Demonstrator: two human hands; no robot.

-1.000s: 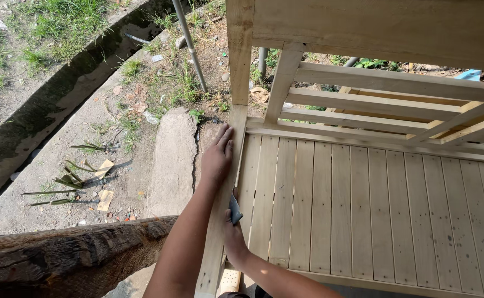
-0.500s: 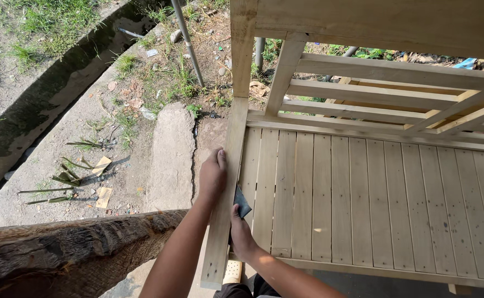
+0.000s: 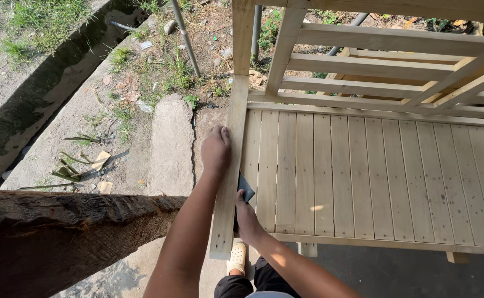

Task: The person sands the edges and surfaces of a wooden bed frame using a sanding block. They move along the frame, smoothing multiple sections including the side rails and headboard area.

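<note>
A pale, unfinished wooden bench point(image 3: 363, 171) of smooth planed slats fills the right side of the view, its seat boards running lengthwise with narrow gaps and small dark knots. Along its left edge runs a thicker side rail point(image 3: 228, 182), square-edged and light in colour. The left hand point(image 3: 215, 152) lies flat on top of this rail, fingers curled over its outer edge, holding nothing else. The right hand point(image 3: 246, 216) presses a small dark sheet of sandpaper point(image 3: 246, 190) against the rail's inner face, just where the first seat slat meets it; the fingers pinch the sheet closely.

Left of the rail the ground is cracked grey concrete point(image 3: 170, 143), with a rough, fibrous brown tree trunk point(image 3: 65, 237) lying across the lower left. The seat surface to the right is open. Behind the seat, the slatted backrest point(image 3: 374, 60) leans with angled braces. A cream clog point(image 3: 236, 256) shows below the rail's near end.
</note>
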